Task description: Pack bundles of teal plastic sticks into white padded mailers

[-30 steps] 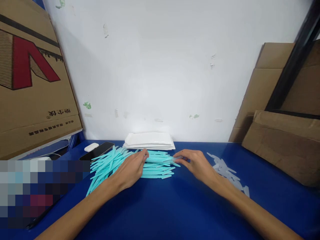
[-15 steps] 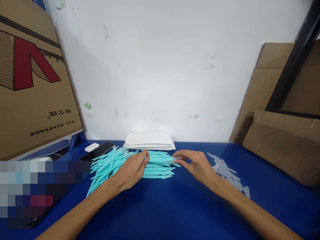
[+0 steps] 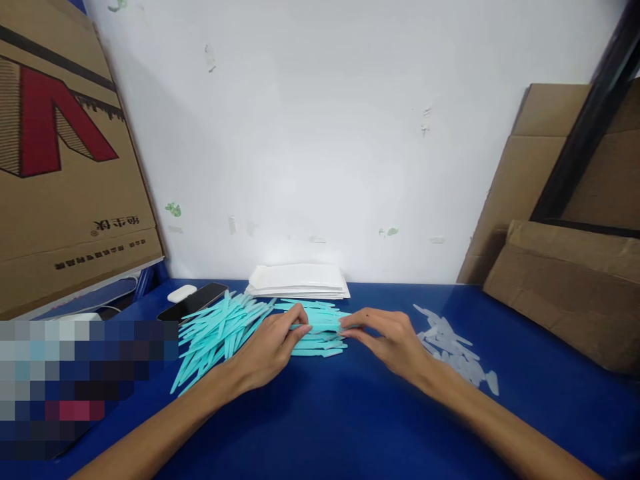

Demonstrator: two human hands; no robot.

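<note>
Between my two hands is a slim turquoise stick (image 3: 325, 327) that looks like an eyebrow razor. My left hand (image 3: 270, 343) pinches its left end between thumb and fingers. At the other end, my right hand (image 3: 390, 337) is closed in a pinch, and the fingertips partly hide that tip. Under and behind the hands lies a row of similar turquoise razors (image 3: 320, 352), roughly parallel. A looser heap of turquoise razors (image 3: 213, 340) lies beside my left wrist, pointing in mixed directions. Translucent blade caps (image 3: 453, 347) are scattered to the right of my right hand.
A stack of white packets (image 3: 299, 280) rests against the white wall. At the left are a dark phone (image 3: 195, 303), a white earbud case (image 3: 182, 294) and a large carton (image 3: 75, 200). Brown cardboard (image 3: 565, 293) leans at the right of the blue table (image 3: 330, 420).
My left hand has moved slightly right and down, now pinching the razor's end. My right fingertips have shifted a little left, so both hands are nearer each other.
</note>
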